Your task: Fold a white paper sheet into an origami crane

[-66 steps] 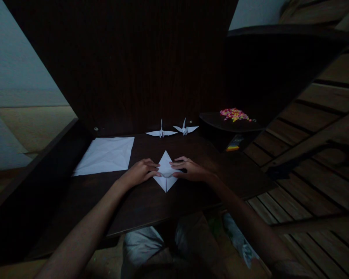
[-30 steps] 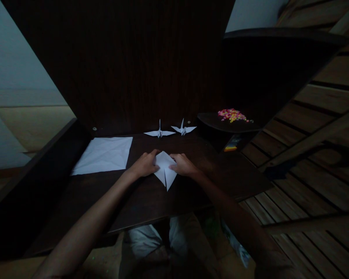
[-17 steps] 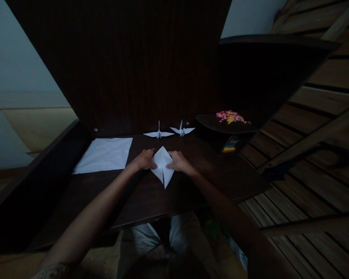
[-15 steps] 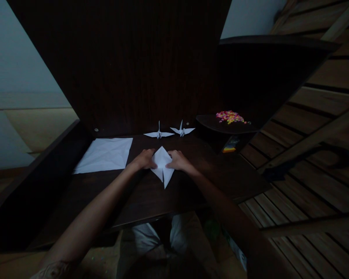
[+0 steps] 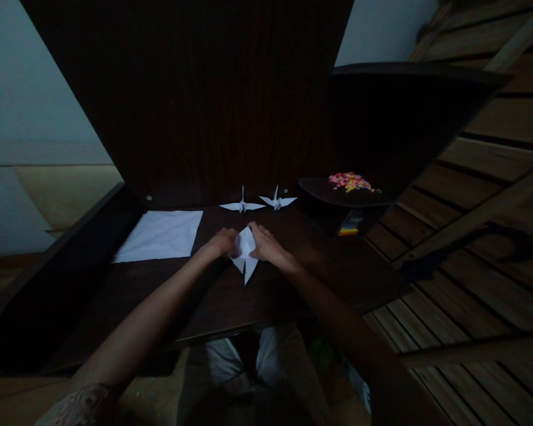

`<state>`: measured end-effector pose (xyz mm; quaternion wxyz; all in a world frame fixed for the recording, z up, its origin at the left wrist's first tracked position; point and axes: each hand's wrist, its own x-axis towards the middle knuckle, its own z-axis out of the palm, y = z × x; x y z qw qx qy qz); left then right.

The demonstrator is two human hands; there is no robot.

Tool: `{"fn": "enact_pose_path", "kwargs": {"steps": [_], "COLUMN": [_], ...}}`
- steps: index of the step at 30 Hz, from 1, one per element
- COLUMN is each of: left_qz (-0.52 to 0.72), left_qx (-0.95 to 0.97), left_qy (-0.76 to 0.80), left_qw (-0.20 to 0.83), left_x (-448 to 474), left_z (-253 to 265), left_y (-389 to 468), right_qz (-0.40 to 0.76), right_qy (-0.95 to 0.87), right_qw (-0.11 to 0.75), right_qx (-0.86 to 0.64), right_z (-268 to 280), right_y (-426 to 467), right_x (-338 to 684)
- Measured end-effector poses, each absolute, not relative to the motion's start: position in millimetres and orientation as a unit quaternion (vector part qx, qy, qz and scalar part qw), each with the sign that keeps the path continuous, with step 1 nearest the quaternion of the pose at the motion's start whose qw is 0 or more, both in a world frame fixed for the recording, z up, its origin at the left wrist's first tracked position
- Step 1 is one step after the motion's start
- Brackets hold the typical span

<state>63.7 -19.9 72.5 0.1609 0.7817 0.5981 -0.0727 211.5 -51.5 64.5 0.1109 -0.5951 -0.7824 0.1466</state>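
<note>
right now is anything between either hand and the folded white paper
Nothing visible: the left hand and right hand both touch the folded white paper. The two paper cranes stand beyond it and the flat white paper lies off to the left.

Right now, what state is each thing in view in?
Folded paper: part-folded, near end split
Left grip: holding the folded paper's left side
Right grip: holding its right side
White paper: lying flat, creased
Left crane: folded, wings spread
Right crane: folded, wings spread
Colorful pieces: heaped loosely on the shelf
</note>
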Motion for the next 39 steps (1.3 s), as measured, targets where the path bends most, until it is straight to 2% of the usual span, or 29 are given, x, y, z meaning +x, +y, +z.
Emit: {"fn": "enact_pose_path", "kwargs": {"steps": [4,7,11,16,20,30,39], "left_qz": [-0.084,-0.083,-0.074,-0.066,-0.039,-0.007,0.007], "left_qx": [0.796,0.811,0.836,0.872,0.901,0.903,0.907], "left_qy": [0.584,0.568,0.537,0.479,0.427,0.429,0.421], "left_qw": [0.137,0.115,0.087,0.074,0.068,0.035,0.012], "left_x": [63.7,63.8,63.9,60.1,55.6,50.2,45.8], "left_z": [73.9,72.4,68.4,64.8,65.2,52.7,58.4], "left_y": [-21.0,-19.5,-14.3,-6.5,-5.1,-4.1,-4.1], "right_qz": [0.027,-0.002,0.02,0.007,0.037,0.08,0.145], "right_qy": [-0.831,-0.833,-0.836,-0.886,-0.909,-0.903,-0.894], "right_qw": [0.081,0.062,0.064,0.129,0.123,0.048,0.091], "right_qx": [-0.55,-0.55,-0.544,-0.445,-0.395,-0.42,-0.413], "right_z": [71.5,73.6,75.8,84.6,91.0,87.6,61.9], "right_y": [-63.5,-70.3,-69.3,-60.7,-60.3,-64.7,-56.6], "right_x": [210.6,208.2,209.6,225.3,239.7,249.7,256.6]}}
